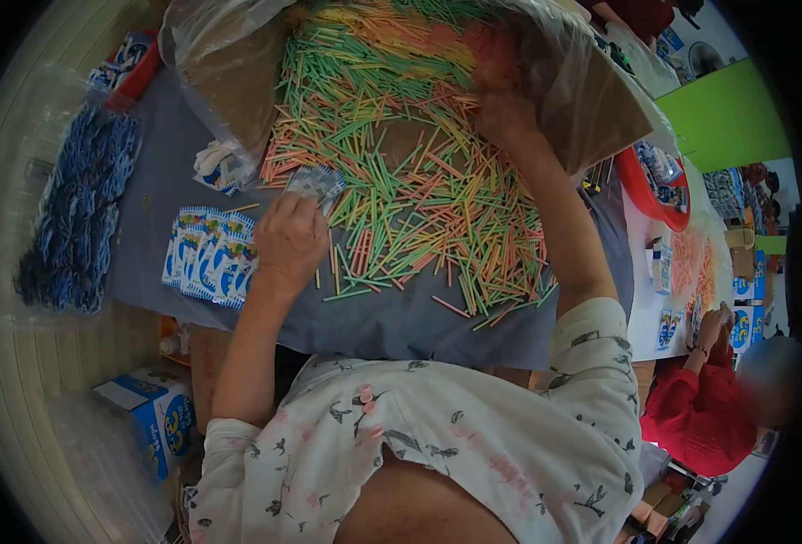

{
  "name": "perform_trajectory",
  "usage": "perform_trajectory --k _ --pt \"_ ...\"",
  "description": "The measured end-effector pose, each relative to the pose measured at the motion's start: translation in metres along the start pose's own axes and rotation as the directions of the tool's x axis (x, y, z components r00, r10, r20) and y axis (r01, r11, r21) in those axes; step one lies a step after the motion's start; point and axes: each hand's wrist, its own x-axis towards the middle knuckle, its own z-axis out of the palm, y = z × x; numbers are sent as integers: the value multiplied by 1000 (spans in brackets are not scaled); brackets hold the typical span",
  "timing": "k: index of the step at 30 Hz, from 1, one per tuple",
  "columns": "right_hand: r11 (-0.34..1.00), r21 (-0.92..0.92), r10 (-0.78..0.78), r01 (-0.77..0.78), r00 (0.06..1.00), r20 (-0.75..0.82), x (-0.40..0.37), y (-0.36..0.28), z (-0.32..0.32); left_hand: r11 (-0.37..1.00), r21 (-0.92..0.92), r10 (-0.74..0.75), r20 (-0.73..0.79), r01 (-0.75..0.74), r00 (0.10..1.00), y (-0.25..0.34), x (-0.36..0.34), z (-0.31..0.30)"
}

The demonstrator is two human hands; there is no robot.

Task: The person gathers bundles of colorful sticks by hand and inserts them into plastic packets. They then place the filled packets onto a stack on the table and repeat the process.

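Note:
My left hand (289,238) is closed on a small clear-and-blue plastic packet (321,185) at the left edge of a big heap of thin coloured sticks (437,199). The sticks are green, yellow, pink and orange. At the heap's right side, my right hand (508,120) reaches in beside a blurry pink-orange patch; its fingers are not clear enough to read. Several blue-and-white printed packets (211,256) lie overlapping left of my left hand. A crumpled white-and-blue packet (220,168) sits above them.
An open cardboard box (591,100) lined with plastic stands around the heap on a grey cloth (161,172). Bundled blue packets (79,208) lie at far left. Red basins (632,186) flank the table. Below left is a blue carton (161,422). A person in red (700,417) works at right.

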Motion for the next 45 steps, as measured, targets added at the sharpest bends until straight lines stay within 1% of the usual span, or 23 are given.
perform_trajectory --k 1,5,7,8,10,11,14,15,16,20,21,22,25,29,31,32,34,35,37,41,43,44,45 --pt "999 38 27 -24 995 -99 -3 -2 -2 1000 -7 19 8 -19 1000 3 -1 -1" --pt "981 170 105 -92 992 -67 -7 -1 -16 990 -120 -76 31 79 997 4 4 -16" --pt "902 365 248 -230 969 -4 -4 3 -14 966 -183 -173 75 184 982 -5 6 -19" --pt "903 364 247 -229 969 -5 0 8 -6 966 -184 -174 74 184 982 -5 5 -18" --pt "722 636 285 -273 955 86 6 10 2 993 -76 -87 110 95 990 -4 -1 -14" --pt "724 634 282 -274 955 90 4 11 7 992 -78 -91 112 100 990 -5 -2 -12" --pt "482 862 237 -156 970 44 -12 -14 2 999 -47 -15 108 21 994 -4 -6 -8" --pt "785 613 236 -93 959 -157 -18 -23 21 999 -33 -7 108 11 994 -2 -6 -9" --pt "964 257 151 -63 928 -339 -21 -27 33 1000 -18 1 104 1 995 -2 -5 -9" --pt "913 403 180 -69 953 -245 -16 -19 40 998 -21 67 41 -66 997 -6 -8 -9" --pt "721 693 117 -2 986 -120 -17 -20 19 996 13 84 34 -85 996 -6 -9 -8" --pt "437 899 15 15 1000 -24 -19 -21 -1 993 45 104 25 -105 994 -5 -8 -6" --pt "364 931 150 26 985 -86 -35 -45 -43 997 74 28 145 -39 989 5 -9 -11" --pt "252 966 82 54 994 -77 -46 -56 -45 998 64 2 112 -9 994 -2 -3 -14" --pt "-93 994 27 56 998 -54 -52 -71 -44 945 -287 -147 53 156 988 -9 4 -21" --pt "-99 994 26 53 998 -51 -55 -79 -47 946 -283 -148 58 159 987 -9 7 -24" --pt "-380 925 -58 21 997 -47 -59 -98 -63 709 -651 -274 100 271 956 -5 11 -29" --pt "-382 924 -63 20 997 -47 -60 -108 -68 711 -648 -279 99 274 955 -2 11 -28" --pt "-410 902 -170 136 960 -222 -59 -125 -78 539 -760 -343 197 364 918 6 15 -27" --pt "-265 926 -210 270 921 -329 -54 -148 -93 540 -768 -314 196 344 929 17 18 -22" --pt "-232 935 -209 268 925 -317 -51 -154 -92 569 -796 -267 57 205 962 23 22 -25" --pt "-233 934 -214 271 923 -321 -49 -155 -88 571 -796 -270 51 202 962 24 24 -27" --pt "-120 946 -251 302 912 -323 -48 -154 -82 590 -783 -239 64 197 969 24 25 -28"
